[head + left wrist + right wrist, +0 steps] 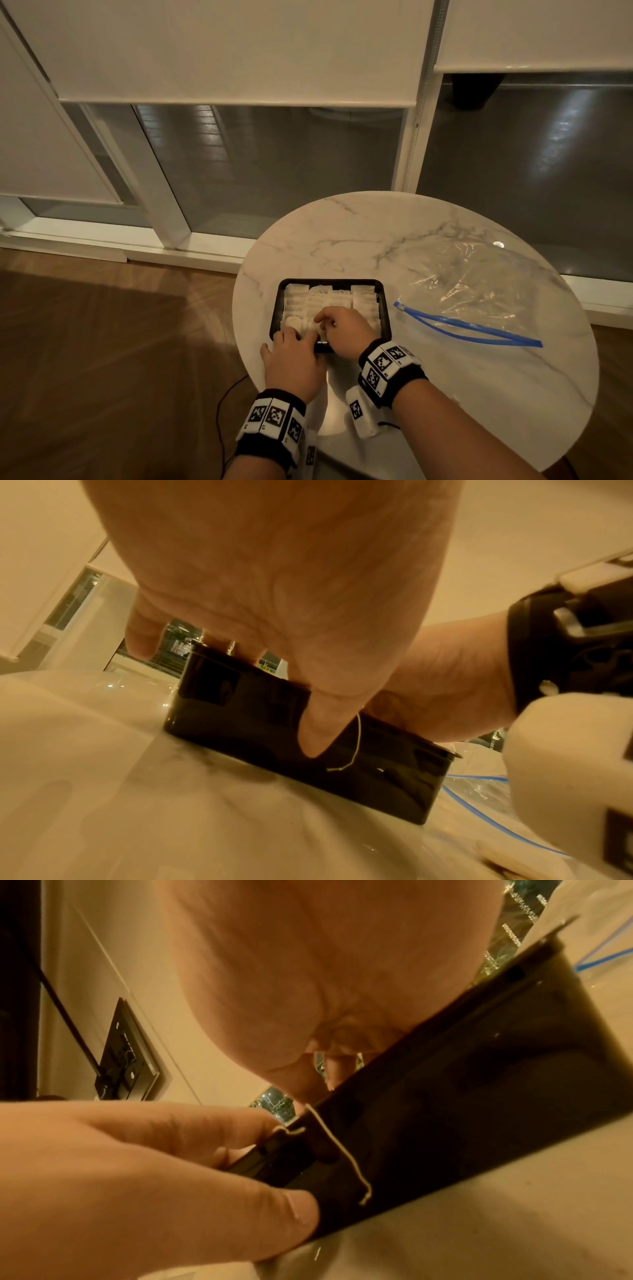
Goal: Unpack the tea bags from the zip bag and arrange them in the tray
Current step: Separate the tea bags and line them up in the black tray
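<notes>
A black tray [331, 281] sits on the round marble table, filled with rows of white tea bags [363, 301]. My left hand [298, 342] grips the tray's near left wall [240, 710]: the thumb [291, 1213] presses the outside and the fingers reach over the rim. Just right of it, my right hand [323, 322] is curled down into the near row and pinches a tea bag there; the tray wall [479, 1110] hides its fingertips in the right wrist view. A thin white string [346, 1156] hangs over the near wall. The clear zip bag [479, 287] lies flat at the right, open.
The zip bag's blue zipper strip [469, 329] points toward the tray. The table edge [246, 342] runs close to my left hand, with wooden floor [120, 342] beyond. Glass doors with blinds stand behind the table.
</notes>
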